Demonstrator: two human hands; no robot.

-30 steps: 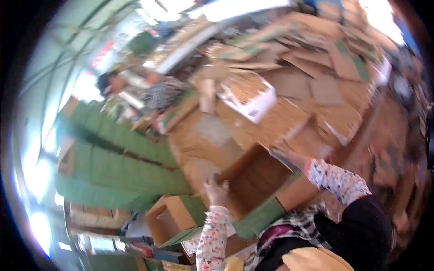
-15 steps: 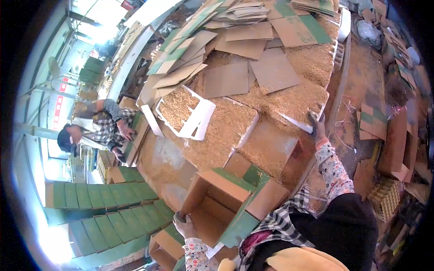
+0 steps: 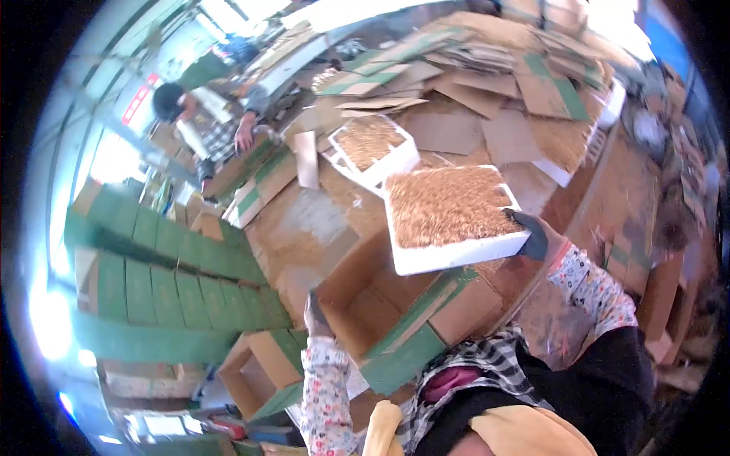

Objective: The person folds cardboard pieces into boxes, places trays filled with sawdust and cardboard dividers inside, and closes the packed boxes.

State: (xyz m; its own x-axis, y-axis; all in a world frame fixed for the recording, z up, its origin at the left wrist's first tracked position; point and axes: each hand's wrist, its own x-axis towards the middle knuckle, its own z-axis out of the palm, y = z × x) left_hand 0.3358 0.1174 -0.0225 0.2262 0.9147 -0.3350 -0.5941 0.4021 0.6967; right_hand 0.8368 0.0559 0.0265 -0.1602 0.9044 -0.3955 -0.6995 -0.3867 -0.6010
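Note:
My right hand (image 3: 538, 237), in a dark glove, grips the right side of a white tray (image 3: 464, 257). Brown loose grains (image 3: 449, 204) fill the tray almost to its rim. It is held above the table, partly over an open cardboard box (image 3: 366, 298) with green bands. My left hand (image 3: 317, 318), also gloved, holds the left wall of that box; some of its fingers are hidden. Inside the box I see bare brown cardboard. A second white tray (image 3: 395, 161) with the same grains lies farther back on the table.
Flattened cardboard sheets (image 3: 449, 131) cover the back of the table. Rows of green boxes (image 3: 171, 295) stand at left, with another open box (image 3: 258, 372) below. Across the table a co-worker (image 3: 217, 133) has hands at a green-banded box (image 3: 262, 178). Cardboard scraps lie at right.
My right hand has lifted the tray off the table and brought it left, toward the open box. My left hand stays at the box wall. The view has shifted, and the co-worker appears higher.

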